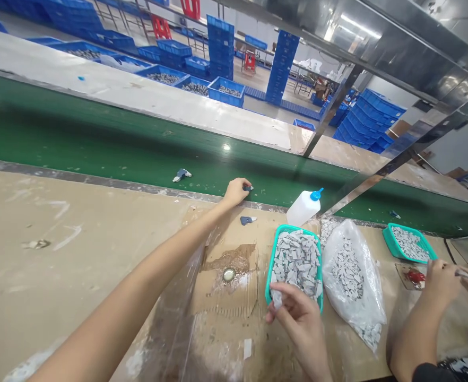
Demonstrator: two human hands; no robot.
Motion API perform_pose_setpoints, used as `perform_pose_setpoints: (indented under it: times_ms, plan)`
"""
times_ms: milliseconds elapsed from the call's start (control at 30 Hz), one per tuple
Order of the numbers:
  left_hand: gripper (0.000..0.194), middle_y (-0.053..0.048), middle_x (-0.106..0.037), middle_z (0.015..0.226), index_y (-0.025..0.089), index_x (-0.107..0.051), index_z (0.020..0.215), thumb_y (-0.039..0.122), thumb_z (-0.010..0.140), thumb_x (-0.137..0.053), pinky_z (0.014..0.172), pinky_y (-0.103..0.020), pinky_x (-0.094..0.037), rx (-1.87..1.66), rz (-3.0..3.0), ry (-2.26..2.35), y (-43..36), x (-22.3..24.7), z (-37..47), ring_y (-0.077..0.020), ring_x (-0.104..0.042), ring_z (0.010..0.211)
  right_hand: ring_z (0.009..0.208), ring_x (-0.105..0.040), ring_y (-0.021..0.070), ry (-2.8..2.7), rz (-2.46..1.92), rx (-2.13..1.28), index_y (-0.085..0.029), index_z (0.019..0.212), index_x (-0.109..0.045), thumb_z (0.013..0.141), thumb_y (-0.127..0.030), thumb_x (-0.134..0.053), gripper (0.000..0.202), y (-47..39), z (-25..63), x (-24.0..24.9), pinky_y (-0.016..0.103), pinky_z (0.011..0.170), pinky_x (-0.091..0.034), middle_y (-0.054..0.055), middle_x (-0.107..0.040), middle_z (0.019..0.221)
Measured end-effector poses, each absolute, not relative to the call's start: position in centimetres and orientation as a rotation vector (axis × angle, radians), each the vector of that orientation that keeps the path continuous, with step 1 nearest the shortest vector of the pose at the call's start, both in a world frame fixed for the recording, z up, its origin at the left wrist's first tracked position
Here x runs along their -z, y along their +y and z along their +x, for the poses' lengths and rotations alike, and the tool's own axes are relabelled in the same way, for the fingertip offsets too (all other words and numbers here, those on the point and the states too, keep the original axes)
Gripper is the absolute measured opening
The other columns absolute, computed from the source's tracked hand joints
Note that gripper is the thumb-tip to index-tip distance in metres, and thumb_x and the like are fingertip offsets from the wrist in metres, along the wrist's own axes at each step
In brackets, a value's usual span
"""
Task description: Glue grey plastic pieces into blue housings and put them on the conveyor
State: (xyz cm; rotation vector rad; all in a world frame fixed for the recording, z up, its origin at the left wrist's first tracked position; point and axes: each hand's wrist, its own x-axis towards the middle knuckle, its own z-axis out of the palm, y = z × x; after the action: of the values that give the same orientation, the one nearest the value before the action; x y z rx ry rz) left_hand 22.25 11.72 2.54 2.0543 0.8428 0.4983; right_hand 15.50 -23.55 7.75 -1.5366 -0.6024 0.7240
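My left hand (237,192) reaches to the near edge of the green belt (134,159), its fingers closed on a small dark blue piece (248,188). Between the thumb and fingers of my right hand (297,315) is a small whitish piece (276,298), over the front edge of a teal basket (269,265) filled with similar grey-white pieces. A blue and white piece (247,219) lies on the table just below my left hand. Another blue and white part (182,175) rests on the belt to the left. A bottle cap (228,274) sits on wet cardboard (206,302).
A white bottle with blue nozzle (303,208) stands behind the basket. Right of it lies a plastic bag of pieces (351,281). Another person's hands (443,281) work at far right by a second teal basket (393,246). A metal post (331,111) rises beyond the belt.
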Motion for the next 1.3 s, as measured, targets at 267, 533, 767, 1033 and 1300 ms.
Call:
perform_pose_setpoints:
  times_ms: [267, 533, 767, 1033, 1300]
  plan:
    - [0.048, -0.011, -0.076, 0.104, 0.013, -0.075, 0.109, 0.037, 0.068, -0.083, 0.092, -0.035, -0.053, -0.479, 1.654, 0.708, 8.6, -3.4, 10.8, -0.0235, -0.069, 0.096, 0.078, -0.071, 0.0150, -0.867, -1.661, -0.586, -0.030, 0.112, -0.075, 0.097, -0.029, -0.051, 0.028, -20.5, 13.2, -4.3, 0.027, 0.070, -0.059, 0.007, -0.068, 0.108]
    - [0.047, -0.008, -0.075, 0.096, 0.016, -0.071, 0.118, 0.009, 0.072, -0.075, 0.094, -0.040, -0.056, -0.481, 0.690, 0.596, 3.2, -3.6, 0.8, -0.0207, -0.071, 0.093, 0.095, -0.072, 0.0210, -0.965, -2.048, -0.235, -0.018, 0.123, -0.068, 0.096, -0.033, -0.056, 0.033, -17.8, 12.8, -0.8, 0.033, 0.082, -0.058, 0.009, -0.075, 0.105]
    - [0.025, -0.005, -0.073, 0.088, 0.012, -0.073, 0.098, 0.004, 0.074, -0.071, 0.082, -0.026, -0.056, -0.551, 0.409, 0.552, 2.3, -1.4, 0.5, -0.0126, -0.069, 0.079, 0.079, -0.067, 0.0177, -1.454, -2.067, 0.138, -0.014, 0.106, -0.075, 0.098, -0.024, -0.058, 0.021, -16.9, 12.3, -0.6, 0.031, 0.076, -0.054, 0.008, -0.078, 0.091]
    - [0.027, -0.008, -0.075, 0.089, 0.011, -0.073, 0.098, 0.015, 0.073, -0.082, 0.082, -0.032, -0.055, -0.464, 0.438, 0.358, 1.7, -0.3, 0.1, -0.0165, -0.071, 0.080, 0.075, -0.063, 0.0178, -1.623, -2.142, 0.329, -0.015, 0.110, -0.074, 0.097, -0.024, -0.061, 0.020, -16.9, 12.4, -0.2, 0.033, 0.073, -0.048, 0.007, -0.077, 0.085]
    - [0.035, -0.009, -0.076, 0.088, 0.011, -0.072, 0.103, 0.015, 0.071, -0.084, 0.076, -0.028, -0.053, -0.400, 0.500, 0.380, 1.5, -0.7, -0.1, -0.0160, -0.072, 0.077, 0.077, -0.065, 0.0182, -1.601, -2.182, 0.341, -0.018, 0.104, -0.077, 0.097, -0.028, -0.061, 0.020, -16.8, 12.3, -0.2, 0.034, 0.075, -0.043, 0.005, -0.077, 0.082]
